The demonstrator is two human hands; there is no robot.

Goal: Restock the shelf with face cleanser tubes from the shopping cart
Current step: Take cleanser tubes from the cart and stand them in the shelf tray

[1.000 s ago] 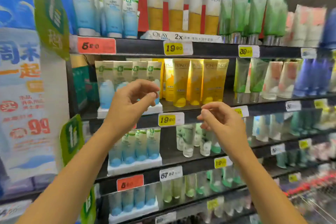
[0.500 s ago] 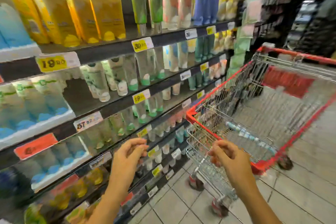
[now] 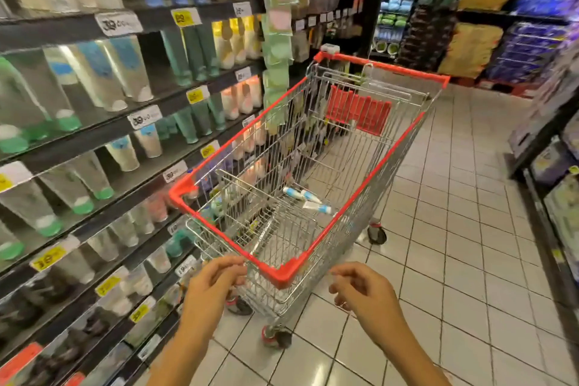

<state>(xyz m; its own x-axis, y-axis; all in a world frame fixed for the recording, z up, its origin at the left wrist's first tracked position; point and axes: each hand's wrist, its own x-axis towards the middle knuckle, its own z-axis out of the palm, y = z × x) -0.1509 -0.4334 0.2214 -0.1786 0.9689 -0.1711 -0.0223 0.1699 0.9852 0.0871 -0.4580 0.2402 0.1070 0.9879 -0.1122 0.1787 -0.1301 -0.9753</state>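
Now that the view has swung from the shelf point(image 3: 175, 97) to the cart point(image 3: 282, 274), both hands, left hand point(image 3: 211, 287) and right hand point(image 3: 365, 291), hover empty with loosely curled fingers just before its near corner, while the remaining tubes point(image 3: 308, 199) lie on the cart's floor, ready for another pick.

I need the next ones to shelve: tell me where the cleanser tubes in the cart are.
In the head view, the cleanser tubes lie on the wire floor of the shopping cart, toward its right side, beyond both empty hands and right of the shelf.
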